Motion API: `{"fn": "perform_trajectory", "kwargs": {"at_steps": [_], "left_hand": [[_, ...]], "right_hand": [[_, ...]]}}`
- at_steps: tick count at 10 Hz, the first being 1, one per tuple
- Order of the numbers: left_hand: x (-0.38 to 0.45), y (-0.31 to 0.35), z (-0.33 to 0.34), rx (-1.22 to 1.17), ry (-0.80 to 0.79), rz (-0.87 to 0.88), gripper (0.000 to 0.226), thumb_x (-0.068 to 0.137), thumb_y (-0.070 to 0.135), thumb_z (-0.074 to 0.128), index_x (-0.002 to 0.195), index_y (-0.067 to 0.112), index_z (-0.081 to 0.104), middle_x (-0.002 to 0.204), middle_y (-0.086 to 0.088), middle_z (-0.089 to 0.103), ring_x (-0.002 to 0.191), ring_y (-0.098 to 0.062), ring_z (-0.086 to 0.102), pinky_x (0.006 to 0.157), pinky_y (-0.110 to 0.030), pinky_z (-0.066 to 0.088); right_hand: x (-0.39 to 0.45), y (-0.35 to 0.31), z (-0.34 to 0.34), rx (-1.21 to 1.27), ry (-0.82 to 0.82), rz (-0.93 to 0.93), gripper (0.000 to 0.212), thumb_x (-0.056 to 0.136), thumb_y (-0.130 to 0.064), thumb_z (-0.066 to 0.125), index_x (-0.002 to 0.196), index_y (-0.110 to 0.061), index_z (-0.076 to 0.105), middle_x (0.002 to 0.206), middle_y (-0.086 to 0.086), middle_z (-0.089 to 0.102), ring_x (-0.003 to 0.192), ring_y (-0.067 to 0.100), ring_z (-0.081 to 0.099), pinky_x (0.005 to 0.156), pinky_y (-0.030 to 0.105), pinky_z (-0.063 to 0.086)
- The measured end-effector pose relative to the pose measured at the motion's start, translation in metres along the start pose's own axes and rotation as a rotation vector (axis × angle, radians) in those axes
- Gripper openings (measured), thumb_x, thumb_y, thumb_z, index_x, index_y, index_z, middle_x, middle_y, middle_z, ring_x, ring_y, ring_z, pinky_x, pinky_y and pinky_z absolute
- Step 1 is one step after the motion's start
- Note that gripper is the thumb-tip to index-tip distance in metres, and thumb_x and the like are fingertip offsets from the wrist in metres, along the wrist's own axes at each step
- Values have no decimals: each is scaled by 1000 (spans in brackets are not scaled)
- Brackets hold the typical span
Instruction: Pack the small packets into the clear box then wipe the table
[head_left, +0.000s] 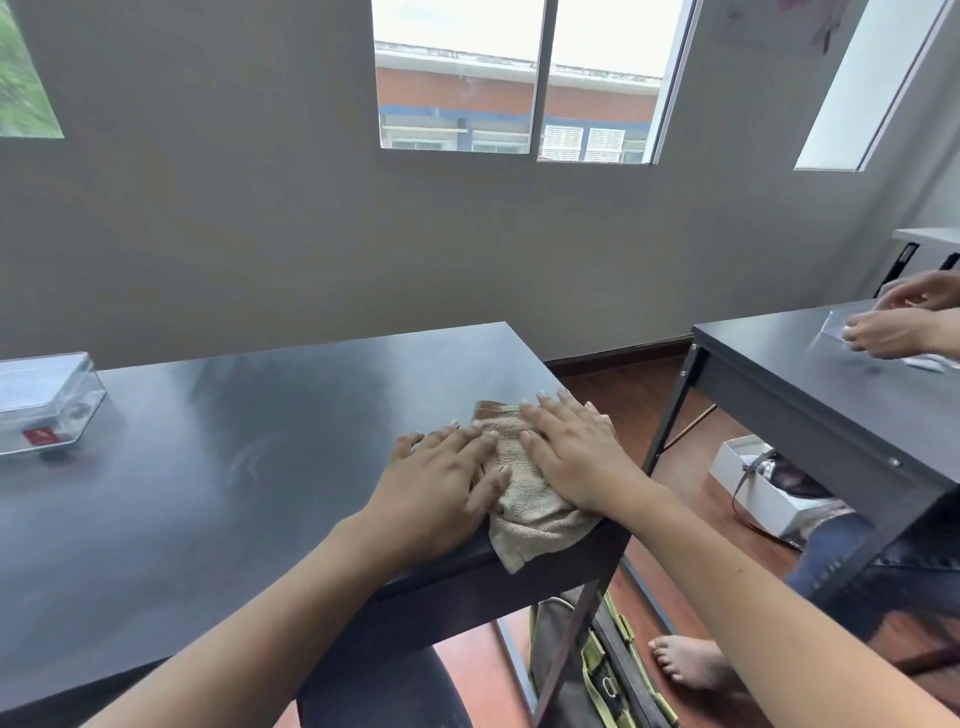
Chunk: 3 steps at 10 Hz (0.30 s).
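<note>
A beige cloth lies crumpled at the right edge of the dark table, with one corner hanging over the side. My left hand presses flat on the cloth's left part, fingers spread. My right hand lies flat on its right part, at the table's edge. The clear box stands closed at the far left of the table. A red label shows on its front, and its contents look pale and blurred.
A second dark table stands to the right, where another person's hands handle something clear. Under it lie a white box and that person's bare foot. A green-trimmed bag sits on the floor by my table's leg.
</note>
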<state>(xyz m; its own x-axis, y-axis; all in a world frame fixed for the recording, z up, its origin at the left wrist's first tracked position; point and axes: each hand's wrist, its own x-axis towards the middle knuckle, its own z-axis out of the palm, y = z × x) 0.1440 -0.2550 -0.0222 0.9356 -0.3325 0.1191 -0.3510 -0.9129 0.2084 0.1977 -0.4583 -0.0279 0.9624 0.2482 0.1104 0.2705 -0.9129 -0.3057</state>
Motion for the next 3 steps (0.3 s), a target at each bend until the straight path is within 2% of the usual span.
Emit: {"fn": "perform_trajectory", "kwargs": {"at_steps": [2, 3], "left_hand": [[-6, -29, -8, -72, 70, -25, 67, 99, 68, 22, 157, 35, 29, 166, 9, 29, 155, -8, 17, 125, -37, 8], [-16, -56, -16, -79, 77, -90, 67, 100, 68, 23, 157, 34, 30, 166, 10, 28, 155, -7, 17, 124, -36, 10]], "right_hand": [[14, -26, -4, -16, 66, 3, 51, 106, -42, 36, 156, -30, 35, 169, -2, 23, 158, 18, 7, 124, 55, -10], [28, -54, 3, 31, 54, -28, 50, 107, -41, 35, 156, -28, 36, 168, -1, 24, 158, 18, 8, 124, 55, -11]]}}
